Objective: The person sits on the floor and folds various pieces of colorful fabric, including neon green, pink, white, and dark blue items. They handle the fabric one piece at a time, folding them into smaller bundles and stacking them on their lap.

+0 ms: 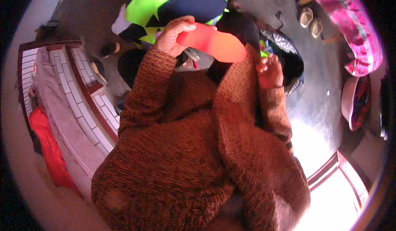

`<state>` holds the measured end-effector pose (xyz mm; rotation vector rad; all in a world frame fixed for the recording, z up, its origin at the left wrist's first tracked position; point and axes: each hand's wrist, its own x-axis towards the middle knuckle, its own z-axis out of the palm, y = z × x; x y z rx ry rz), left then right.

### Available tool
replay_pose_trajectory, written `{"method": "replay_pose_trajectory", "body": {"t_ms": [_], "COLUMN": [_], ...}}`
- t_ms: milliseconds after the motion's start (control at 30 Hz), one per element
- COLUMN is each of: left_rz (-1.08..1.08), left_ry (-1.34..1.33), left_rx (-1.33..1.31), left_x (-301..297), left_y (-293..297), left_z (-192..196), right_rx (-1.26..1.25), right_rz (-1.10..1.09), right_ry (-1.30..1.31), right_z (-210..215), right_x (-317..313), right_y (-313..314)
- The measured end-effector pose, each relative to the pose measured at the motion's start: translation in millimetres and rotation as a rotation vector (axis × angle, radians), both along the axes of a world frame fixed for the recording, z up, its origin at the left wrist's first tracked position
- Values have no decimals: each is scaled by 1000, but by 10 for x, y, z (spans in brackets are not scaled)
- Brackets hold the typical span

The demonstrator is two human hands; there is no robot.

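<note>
My left hand [168, 37] grips one end of a flat, orange-red shoe insole [214, 42], with the thumb on its upper face. The insole is raised in front of me, and its rounded free end points right. To the right of it, my right hand [270, 72] is lifted with the fingers loosely bent and apart. I see nothing in that hand, though something as thin as a thread would be too small to make out. Brown knitted sleeves [148, 78] cover both my arms.
Beyond the insole is a neon-yellow and navy garment [181, 4]. A dark bag or basket [291, 62] with cloths stands by my right hand. Farther right are pale slippers [306, 17], pink checked cloth [354, 29] and a pink basin [349, 101]. Red cloth [49, 148] hangs at left.
</note>
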<state>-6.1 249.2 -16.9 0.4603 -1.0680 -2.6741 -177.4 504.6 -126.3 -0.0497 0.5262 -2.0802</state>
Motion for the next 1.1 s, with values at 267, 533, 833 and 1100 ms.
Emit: {"method": "replay_pose_trajectory", "body": {"t_ms": [267,533,833,1100], "left_rz": [39,115,419,499], "left_ry": [56,173,-387,-667], "left_rx": [-193,-343,-622,-954], "left_x": [-472,-752,132,363], "left_y": [-594,-1366,-2282,-2480], "left_z": [397,1060,316,346], "right_rx": [198,215,314,394], "right_rz": [-10,-56,-48,-50], "right_ry": [63,124,103,165], "right_z": [-150,-80,-38,54], "right_x": [-41,-27,-38,-17], "right_y": [59,49,-36,-66]}}
